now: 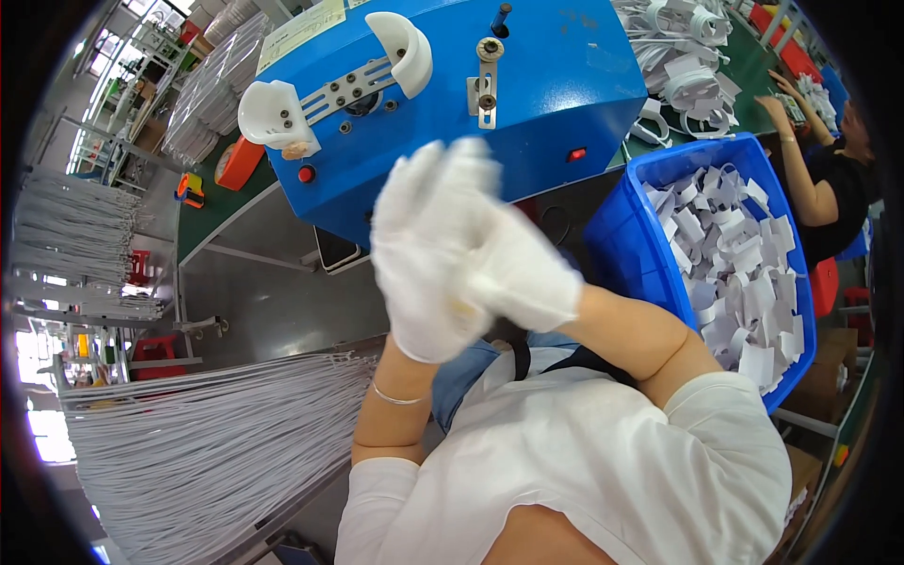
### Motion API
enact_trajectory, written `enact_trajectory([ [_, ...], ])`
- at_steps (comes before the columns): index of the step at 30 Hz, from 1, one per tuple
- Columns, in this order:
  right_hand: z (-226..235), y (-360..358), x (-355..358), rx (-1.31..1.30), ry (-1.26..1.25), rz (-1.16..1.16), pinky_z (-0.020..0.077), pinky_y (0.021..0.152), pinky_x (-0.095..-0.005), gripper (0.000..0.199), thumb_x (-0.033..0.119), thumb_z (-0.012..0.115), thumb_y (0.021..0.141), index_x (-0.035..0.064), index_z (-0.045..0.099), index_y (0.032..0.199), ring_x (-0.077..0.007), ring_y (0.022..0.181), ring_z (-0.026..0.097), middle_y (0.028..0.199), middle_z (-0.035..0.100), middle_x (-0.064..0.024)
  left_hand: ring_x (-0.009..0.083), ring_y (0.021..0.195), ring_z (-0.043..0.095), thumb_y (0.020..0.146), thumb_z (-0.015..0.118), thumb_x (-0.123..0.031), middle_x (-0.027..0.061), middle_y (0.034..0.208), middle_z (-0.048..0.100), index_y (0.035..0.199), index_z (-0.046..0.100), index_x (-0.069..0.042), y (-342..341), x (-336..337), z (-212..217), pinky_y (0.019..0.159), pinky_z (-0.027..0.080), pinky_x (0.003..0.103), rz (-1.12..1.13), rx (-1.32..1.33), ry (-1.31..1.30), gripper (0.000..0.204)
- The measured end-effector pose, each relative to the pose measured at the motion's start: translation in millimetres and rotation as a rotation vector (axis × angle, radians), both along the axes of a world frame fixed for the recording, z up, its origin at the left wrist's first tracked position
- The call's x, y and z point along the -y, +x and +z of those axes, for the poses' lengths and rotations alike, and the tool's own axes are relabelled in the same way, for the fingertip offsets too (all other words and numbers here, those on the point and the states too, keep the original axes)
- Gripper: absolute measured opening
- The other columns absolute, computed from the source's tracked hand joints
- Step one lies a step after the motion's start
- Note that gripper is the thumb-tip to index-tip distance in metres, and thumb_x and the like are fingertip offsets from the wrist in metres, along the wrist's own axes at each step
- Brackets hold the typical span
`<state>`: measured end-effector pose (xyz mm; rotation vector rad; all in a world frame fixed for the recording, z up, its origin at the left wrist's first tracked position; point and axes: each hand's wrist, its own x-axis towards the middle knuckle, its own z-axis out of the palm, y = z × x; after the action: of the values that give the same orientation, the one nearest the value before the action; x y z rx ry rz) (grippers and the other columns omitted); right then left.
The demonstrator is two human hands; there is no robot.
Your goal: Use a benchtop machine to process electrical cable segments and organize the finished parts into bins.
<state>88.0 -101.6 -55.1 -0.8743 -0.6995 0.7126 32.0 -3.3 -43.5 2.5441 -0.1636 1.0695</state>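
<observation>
Head view: the left hand [414, 282] and the right hand [524, 273], both in white gloves, are together in front of the person's body, overlapping, fingers pointing away from the wearer. Motion blurs them, so whether anything is held between them cannot be told. A thin bracelet [395, 399] circles the left wrist.

Just beyond the hands, the blue machine [556, 94] sits on a green tabletop [224, 215]. Two white curved holders [268, 113] are fixed at the ends of a slotted metal bracket [330, 96] on its top; to their right stands a small slotted plate [487, 85]. Its front bears a red button [306, 173] at left and a red switch [576, 154] at right.

Right of the hands, a blue bin [626, 259] is heaped with white curled pieces [730, 254]. At lower left lie long white strands [207, 433] in a dense row. Farther off, a co-worker [821, 202] sits beyond the bin, at the far right.
</observation>
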Motion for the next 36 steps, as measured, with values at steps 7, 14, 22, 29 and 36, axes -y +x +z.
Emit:
enact_trajectory([
  [7,-52.6,10.4,-0.1,0.19,-0.229,-0.082,0.0455,0.086,-0.0272,0.043,-0.014,0.043,0.075,0.0014,0.055,0.114,-0.0148,0.096,0.055,0.106,0.057,-0.0097,0.0277,0.128,0.043,0.101,0.032,-0.038,0.0166,0.136,0.047,0.133,0.042,0.003,-10.0,4.8,-5.9,0.106,0.031,0.035,-0.217,0.033,-0.632,0.054],
  [14,-6.4,10.4,22.9,0.103,-0.217,-0.114,0.0469,0.085,-0.0285,0.027,0.012,0.06,0.09,-0.0008,0.055,0.113,-0.0138,0.091,0.059,0.102,0.062,-0.0082,0.0259,0.128,0.042,0.101,0.032,-0.036,0.0162,0.136,0.046,0.135,0.041,0.002,-13.7,7.2,-10.6,0.106,0.031,0.036,-0.211,0.051,-0.812,0.052],
  [22,15.1,6.6,26.4,0.388,-0.316,-0.111,0.0469,0.074,-0.0236,0.015,0.012,0.068,0.085,0.0019,0.06,0.092,-0.0091,0.079,0.058,0.085,0.06,-0.0022,0.0289,0.124,0.046,0.099,0.041,-0.034,0.0162,0.135,0.048,0.132,0.044,0.002,-3.6,1.5,-29.6,0.103,0.035,0.037,-0.143,0.147,-0.581,0.05],
  [29,9.4,10.0,23.5,-0.019,-0.175,0.097,0.0427,0.062,-0.0223,0.007,0.005,0.064,0.082,0.0022,0.058,0.082,-0.0071,0.067,0.048,0.074,0.055,-0.001,0.033,0.119,0.051,0.098,0.041,-0.036,0.0139,0.122,0.059,0.122,0.054,0.004,-2.7,5.9,-21.5,0.1,0.038,0.039,-0.08,0.148,-0.396,0.048],
  [36,0.0,-0.8,14.4,-0.039,-0.161,0.139,0.0432,0.073,-0.0226,0.02,0.018,0.067,0.084,0.0061,0.053,0.09,-0.0069,0.079,0.051,0.085,0.055,0.0005,0.0318,0.125,0.046,0.089,0.045,-0.056,0.0244,0.13,0.049,0.137,0.037,0.002,1.0,11.5,-37.4,0.105,0.035,0.042,-0.254,0.222,-0.815,0.075],
])
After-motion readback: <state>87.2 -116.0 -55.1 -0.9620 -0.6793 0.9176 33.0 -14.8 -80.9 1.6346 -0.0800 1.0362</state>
